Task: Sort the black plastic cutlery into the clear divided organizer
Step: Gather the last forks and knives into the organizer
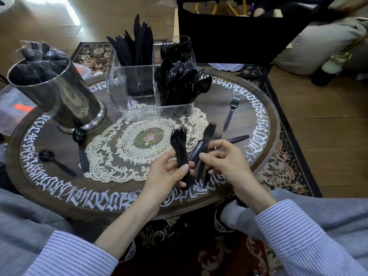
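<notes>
Seen from the head camera, the left hand pinches a neat stack of black forks by the handles, thumb across the front, tines up. The right hand has its fingers curled round a looser bunch of forks; motion blur smears their tines, so how many it holds cannot be told, and the palm hides the lower handles.

Behind the hands, on the round dark wooden surface with white lettering round its rim, stands the clear divided organizer on a lace doily. Its back left compartment holds knives, the back right one forks, the front right one spoons; what the front left one holds cannot be made out through the ribbed wall.

A single fork lies loose on the surface right of the organizer, and a black handle pokes out beyond the right hand, its head hidden. Two spoons lie at the left: one spoon beside the doily's edge, another spoon nearer the rim.

A metal cup at far left holds dark wrapped items too murky to identify. A black chair back is cut off by the top edge.
</notes>
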